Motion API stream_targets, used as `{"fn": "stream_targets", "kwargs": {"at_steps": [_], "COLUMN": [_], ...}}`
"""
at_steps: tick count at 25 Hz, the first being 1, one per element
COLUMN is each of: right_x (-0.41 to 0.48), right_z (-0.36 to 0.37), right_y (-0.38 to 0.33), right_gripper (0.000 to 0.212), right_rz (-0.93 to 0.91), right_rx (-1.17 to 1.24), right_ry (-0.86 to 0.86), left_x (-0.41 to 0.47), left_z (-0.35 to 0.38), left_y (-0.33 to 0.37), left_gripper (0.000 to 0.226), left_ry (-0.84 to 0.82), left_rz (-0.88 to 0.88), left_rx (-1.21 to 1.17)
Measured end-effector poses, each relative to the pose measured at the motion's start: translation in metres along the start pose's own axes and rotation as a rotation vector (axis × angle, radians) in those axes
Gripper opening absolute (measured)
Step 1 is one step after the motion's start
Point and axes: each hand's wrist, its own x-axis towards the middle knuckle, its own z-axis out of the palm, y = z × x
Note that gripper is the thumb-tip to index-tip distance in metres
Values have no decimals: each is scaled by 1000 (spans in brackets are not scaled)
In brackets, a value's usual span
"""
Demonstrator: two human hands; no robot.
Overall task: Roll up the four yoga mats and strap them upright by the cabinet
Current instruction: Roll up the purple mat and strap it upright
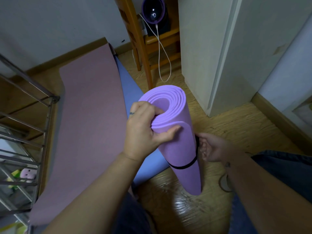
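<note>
The rolled lilac foam yoga mat [179, 146] stands between both hands. Its long axis is nearly upright and its lower end is at the floor. The left hand [143, 130] grips its top rim with fingers tucked into the core. The right hand [212, 147] curls round the thin black strap [184, 166] looped just below. The tall white cabinet [219, 56] lies beyond the right hand, the nearer one.

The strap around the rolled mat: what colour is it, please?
The strap on the rolled mat is black; head view.
</note>
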Motion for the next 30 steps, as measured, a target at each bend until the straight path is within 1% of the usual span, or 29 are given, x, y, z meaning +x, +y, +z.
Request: {"fn": "stream_targets", "kwargs": {"at_steps": [2, 4, 5, 7, 9, 11, 13, 15, 16, 18, 19, 21, 23, 24, 25, 27, 30], "right_x": [10, 21, 23, 21, 14, 1, -24, -65, -93, -146, -168, -198, -210, -214, -216, -222, -229], "right_z": [0, -9, -13, -17, -18, -19, -18, -4, 5, 25, 33, 41, 42, 40, 38, 30, 20], "right_y": [1, 17, 27, 42, 43, 31, 11, -14, -24, -33, -33, -25, -11, -4, 2, 13, 27], "right_gripper": [47, 43, 42, 42, 43, 38, 25, 15, 12, 15, 22, 45, 68, 74, 76, 73, 51], "right_rz": [14, 76, 105, 136, 115, -6, -222, -450, -557, -727, -796, -910, -977, -992, -991, -982, -1016], "right_rx": [28, 119, 139, 142, 21, -124, -89, -42, -76, -268, -419, -760, -1081, -1213, -1316, -1440, -1504], "right_ry": [102, 188, 189, 129, 125, 220, 261, 144, 48, -115, -148, -117, -13, 55, 116, 203, 217], "left_x": [-3, -4, -4, -3, -1, 3, 5, 5, 5, 4, 5, 6, 2, -1, -6, -16, -21], "left_z": [-3, -4, -4, -5, -4, -3, -3, -3, -3, -4, -5, -7, -13, -19, -25, -38, -54], "left_y": [-1, -1, -1, 1, 1, 2, 6, 8, 12, 26, 36, 55, 71, 78, 84, 91, 97], "left_gripper": [51, 50, 49, 49, 49, 48, 47, 48, 50, 56, 58, 58, 43, 34, 29, 30, 42], "left_ry": [9, -5, -11, -22, -30, -8, 7, -23, -47, -109, -146, -224, -247, -233, -218, -204, -240], "left_rz": [21, 28, 23, -14, -55, -113, -175, -228, -248, -289, -309, -333, -337, -342, -345, -374, -505], "left_rx": [-7, -18, -16, 0, 19, 60, 83, 117, 132, 163, 183, 208, 115, 27, -42, -108, -180]}}
